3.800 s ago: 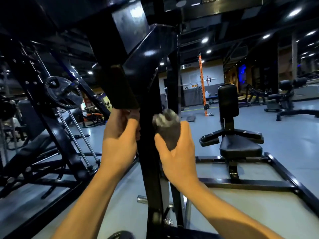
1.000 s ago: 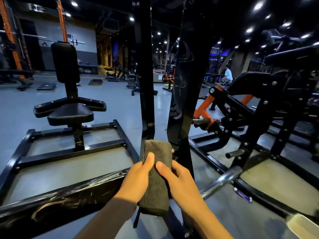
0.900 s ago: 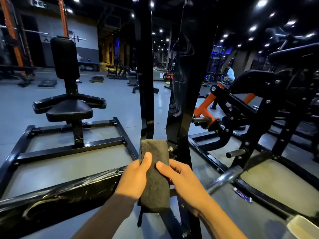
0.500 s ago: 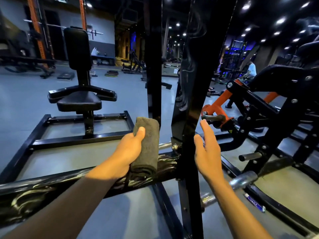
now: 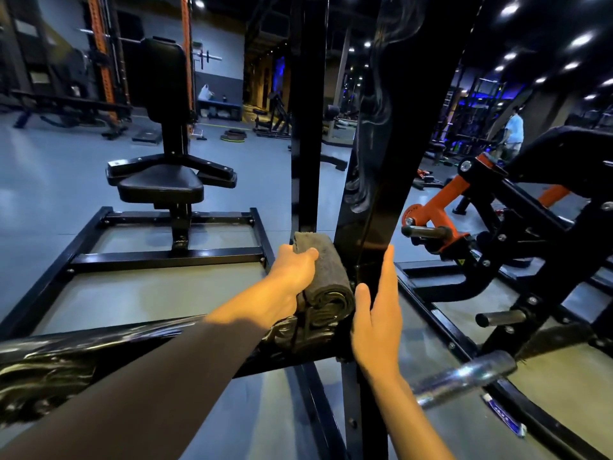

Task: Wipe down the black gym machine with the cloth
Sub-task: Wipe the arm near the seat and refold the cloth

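Left hand (image 5: 295, 270) is gripping a folded grey cloth (image 5: 323, 277), thumb lying across the top fold and the remaining fingers curling round the cloth's left side. The cloth is sitting on the glossy black crossbar (image 5: 132, 346) of the black gym machine (image 5: 394, 127), wedged between the left hand and the machine's wide slanted upright; its rolled near end is hanging just over the crossbar's edge. Right hand (image 5: 376, 313) is holding nothing: its fingers are extending straight up along the near face of the slanted upright, thumb spread toward the cloth. Whether the palm is actually pressing the metal or only lying close to it is hard to judge from this angle. A second, narrower black post (image 5: 306, 111) is standing just behind the cloth. Left of the hands, a black padded seat (image 5: 161, 184) with its tall backrest is rising from a rectangular floor frame (image 5: 166, 257). At lower right, a chrome bar (image 5: 464, 376) is projecting from the machine toward the viewer. Farther right, an orange-armed machine (image 5: 447, 197) is occupying the floor. In the far background at right, a person in a light shirt (image 5: 514, 127) is standing among other equipment.
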{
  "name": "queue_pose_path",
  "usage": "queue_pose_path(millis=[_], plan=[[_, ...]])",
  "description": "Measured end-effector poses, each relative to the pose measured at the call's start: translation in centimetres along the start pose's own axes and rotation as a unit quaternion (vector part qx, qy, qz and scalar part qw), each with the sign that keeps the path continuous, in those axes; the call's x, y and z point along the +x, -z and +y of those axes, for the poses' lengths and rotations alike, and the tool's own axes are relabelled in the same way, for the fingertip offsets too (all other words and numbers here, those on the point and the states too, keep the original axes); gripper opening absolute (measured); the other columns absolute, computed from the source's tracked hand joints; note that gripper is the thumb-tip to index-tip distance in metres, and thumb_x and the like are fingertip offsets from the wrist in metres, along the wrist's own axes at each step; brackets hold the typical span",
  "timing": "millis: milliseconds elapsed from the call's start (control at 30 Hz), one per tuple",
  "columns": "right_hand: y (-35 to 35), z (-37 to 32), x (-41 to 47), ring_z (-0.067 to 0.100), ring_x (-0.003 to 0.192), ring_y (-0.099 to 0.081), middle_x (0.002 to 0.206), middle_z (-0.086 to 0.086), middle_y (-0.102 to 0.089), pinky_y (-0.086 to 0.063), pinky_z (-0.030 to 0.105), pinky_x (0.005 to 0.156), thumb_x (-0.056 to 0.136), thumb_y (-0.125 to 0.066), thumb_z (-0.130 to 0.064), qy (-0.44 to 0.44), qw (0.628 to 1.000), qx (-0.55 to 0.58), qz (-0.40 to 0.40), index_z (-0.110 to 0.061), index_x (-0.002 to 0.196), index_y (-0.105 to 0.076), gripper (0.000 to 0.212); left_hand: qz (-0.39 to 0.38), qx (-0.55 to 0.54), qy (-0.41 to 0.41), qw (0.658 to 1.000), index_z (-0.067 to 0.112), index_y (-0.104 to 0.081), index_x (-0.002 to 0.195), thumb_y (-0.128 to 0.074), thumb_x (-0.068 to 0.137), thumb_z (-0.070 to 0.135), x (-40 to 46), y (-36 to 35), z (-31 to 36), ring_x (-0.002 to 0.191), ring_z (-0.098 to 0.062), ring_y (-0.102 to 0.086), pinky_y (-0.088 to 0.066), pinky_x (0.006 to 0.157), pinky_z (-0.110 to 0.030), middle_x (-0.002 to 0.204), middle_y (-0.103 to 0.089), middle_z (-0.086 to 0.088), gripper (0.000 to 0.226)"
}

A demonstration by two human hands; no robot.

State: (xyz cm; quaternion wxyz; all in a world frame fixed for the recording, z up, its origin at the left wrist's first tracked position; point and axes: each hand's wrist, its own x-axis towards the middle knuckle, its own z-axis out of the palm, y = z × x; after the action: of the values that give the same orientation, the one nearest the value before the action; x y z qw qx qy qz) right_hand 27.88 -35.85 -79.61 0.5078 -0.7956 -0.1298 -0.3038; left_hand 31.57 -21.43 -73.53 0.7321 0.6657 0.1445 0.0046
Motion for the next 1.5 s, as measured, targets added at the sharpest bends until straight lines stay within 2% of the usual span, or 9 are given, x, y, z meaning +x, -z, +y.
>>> queue_pose_path(millis=[300,433,600,767,1000,1167,1333,1400,1500], plan=[[2.0,-0.6,0.3,-0.021,0.142,-0.02,0.161,-0.034,-0.02,-0.023,0.001,0.106,0.108,-0.052,-0.032,-0.012,0.999,-0.007,-0.039,-0.056,0.157,-0.008,0.07,0.011,-0.015,-0.02,1.0,0.019,-0.041,0.13,-0.051,0.104,0.032,0.2,-1.0,-1.0,0.106,-0.027,-0.064,-0.057,0.096,-0.051,0.115,-0.061,-0.009,0.03],[2.8,-1.4,0.9,-0.026,0.128,-0.038,0.13,-0.055,-0.042,-0.033,0.001,0.1,0.106,-0.055,-0.031,-0.048,0.998,-0.003,-0.029,-0.061,0.145,-0.032,0.055,0.012,-0.018,-0.04,0.999,0.023,-0.039,0.12,-0.049,0.107,0.03,0.1,-1.0,-1.5,0.106,-0.026,-0.062,-0.055,0.098,-0.052,0.112,-0.059,-0.006,0.018],[3.3,-2.1,2.1,-0.022,0.113,-0.054,0.117,-0.035,-0.059,-0.051,0.018,0.098,0.105,-0.056,-0.025,-0.066,0.997,-0.044,-0.008,-0.054,0.118,-0.049,0.032,0.021,-0.045,-0.101,0.994,0.028,-0.044,0.118,-0.049,0.107,0.031,-1.5,-1.5,-1.3,0.097,-0.015,-0.062,-0.057,0.088,-0.041,0.109,-0.06,-0.001,0.013],[3.9,-1.8,3.3,-0.008,0.114,-0.062,0.118,-0.015,-0.071,-0.056,0.04,0.099,0.102,-0.061,-0.031,-0.084,0.992,-0.087,-0.02,-0.035,0.115,-0.058,0.014,0.024,-0.049,-0.209,0.976,0.026,-0.044,0.124,-0.048,0.107,0.032,-2.3,-1.5,2.3,0.085,0.001,-0.06,-0.05,0.069,-0.023,0.099,-0.059,0.011,0.018],[4.0,-3.0,3.6,-0.021,0.101,-0.058,0.109,-0.02,-0.069,-0.052,0.02,0.089,0.102,-0.061,-0.027,-0.086,0.985,-0.142,-0.043,-0.029,0.113,-0.055,0.012,0.036,-0.016,-0.147,0.988,0.021,-0.039,0.129,-0.045,0.108,0.031,-2.6,-1.8,-0.2,0.079,-0.006,-0.057,-0.05,0.067,-0.029,0.095,-0.057,0.005,0.023],[4.7,-4.6,4.9,-0.006,0.096,-0.065,0.103,-0.015,-0.07,-0.046,0.009,0.073,0.101,-0.064,-0.02,-0.095,0.974,-0.186,-0.089,-0.033,0.103,-0.052,0.018,0.025,-0.058,-0.2,0.978,0.026,-0.038,0.12,-0.045,0.108,0.028,-3.6,-2.1,3.2,0.079,-0.01,-0.059,-0.052,0.064,-0.03,0.098,-0.057,0.001,0.014],[6.1,-8.7,6.7,0.001,0.122,-0.061,0.131,-0.009,-0.067,-0.053,0.03,0.104,0.104,-0.059,-0.027,-0.07,0.987,-0.133,-0.064,-0.025,0.134,-0.056,0.03,0.005,-0.075,-0.212,0.974,0.023,-0.04,0.122,-0.046,0.108,0.03,-4.0,-1.7,4.1,0.081,-0.006,-0.059,-0.05,0.064,-0.028,0.099,-0.058,0.003,0.018],[6.6,-11.2,7.8,0.0,0.129,-0.056,0.139,-0.012,-0.06,-0.048,0.025,0.107,0.108,-0.048,-0.034,-0.036,0.995,-0.092,-0.018,-0.03,0.145,-0.049,0.037,0.006,-0.066,-0.171,0.983,0.019,-0.039,0.124,-0.045,0.108,0.03,-4.0,-1.6,3.1,0.078,-0.009,-0.057,-0.049,0.065,-0.034,0.097,-0.057,-0.002,0.019],[6.6,-13.7,8.8,0.006,0.112,-0.064,0.11,-0.02,-0.064,-0.051,0.025,0.1,0.11,-0.041,-0.042,-0.025,0.997,-0.071,0.005,-0.03,0.139,-0.052,0.033,0.01,-0.059,-0.154,0.986,0.019,-0.039,0.126,-0.046,0.108,0.028,-4.2,-1.6,3.4,0.075,-0.011,-0.057,-0.047,0.061,-0.032,0.094,-0.058,-0.002,0.021]])
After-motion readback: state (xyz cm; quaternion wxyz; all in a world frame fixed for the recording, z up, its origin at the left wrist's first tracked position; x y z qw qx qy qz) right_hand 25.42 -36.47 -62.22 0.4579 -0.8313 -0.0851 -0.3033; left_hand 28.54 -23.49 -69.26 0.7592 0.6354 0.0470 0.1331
